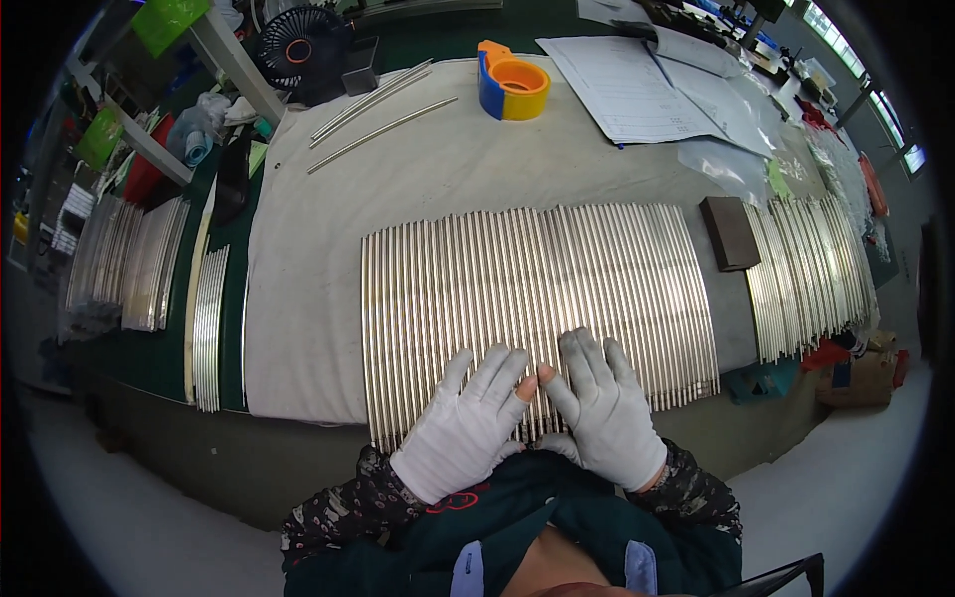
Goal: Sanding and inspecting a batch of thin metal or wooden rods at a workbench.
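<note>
While flat on rods [537, 298]: both gloved hands [537, 413].

Counts, placed relative to white cloth [308, 298]:
- Gloved hands: two, left hand [468, 418] and right hand [607, 408], flat on near edge of rod row.
- Metal rods [537, 289] on cloth centre: one dense row, too many to count.
- Loose rods [383, 104] at far left corner: about four.
- Tape dispenser [512, 88] at far edge: one.
- Dark block [729, 232] at right edge: one.
- Rod batch [808, 271] right of cloth: one.
- Rod stacks [139, 264] left of cloth: several.
- Fan [298, 45] beyond far left corner: one.
</note>
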A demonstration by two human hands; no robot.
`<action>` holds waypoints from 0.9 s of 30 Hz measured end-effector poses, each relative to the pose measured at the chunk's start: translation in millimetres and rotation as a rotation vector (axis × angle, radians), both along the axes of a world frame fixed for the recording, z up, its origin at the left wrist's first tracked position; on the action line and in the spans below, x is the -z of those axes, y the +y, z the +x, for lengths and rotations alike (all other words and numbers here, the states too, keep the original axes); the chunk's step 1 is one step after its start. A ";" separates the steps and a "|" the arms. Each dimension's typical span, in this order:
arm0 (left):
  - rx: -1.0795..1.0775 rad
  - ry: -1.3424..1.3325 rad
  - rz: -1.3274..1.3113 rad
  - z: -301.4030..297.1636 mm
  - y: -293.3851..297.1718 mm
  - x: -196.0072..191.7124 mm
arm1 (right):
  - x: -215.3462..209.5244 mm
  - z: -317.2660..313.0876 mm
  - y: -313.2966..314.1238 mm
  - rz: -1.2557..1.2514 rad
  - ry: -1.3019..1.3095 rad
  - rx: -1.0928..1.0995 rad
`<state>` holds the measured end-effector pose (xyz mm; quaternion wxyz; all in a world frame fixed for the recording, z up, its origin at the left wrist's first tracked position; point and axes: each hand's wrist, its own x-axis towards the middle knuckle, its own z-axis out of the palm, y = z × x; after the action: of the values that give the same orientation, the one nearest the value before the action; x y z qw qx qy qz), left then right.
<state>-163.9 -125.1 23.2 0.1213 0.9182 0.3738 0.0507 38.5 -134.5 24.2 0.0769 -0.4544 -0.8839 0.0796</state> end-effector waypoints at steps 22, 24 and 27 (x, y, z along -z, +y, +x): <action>0.060 -0.095 0.004 10.7 -12.0 -5.8 | 39.2 26.2 -16.1 0.537 0.225 -0.087; 0.059 -0.111 0.017 10.1 -13.4 -5.3 | 42.6 26.9 -15.3 0.548 0.232 -0.108; 0.064 -0.152 0.023 10.9 -15.1 -5.5 | 40.9 26.8 -15.1 0.574 0.239 -0.142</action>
<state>-153.0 -140.2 28.7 0.1403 0.9244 0.3335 0.1207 65.3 -149.5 -16.7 0.2994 -0.3387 -0.8845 -0.1151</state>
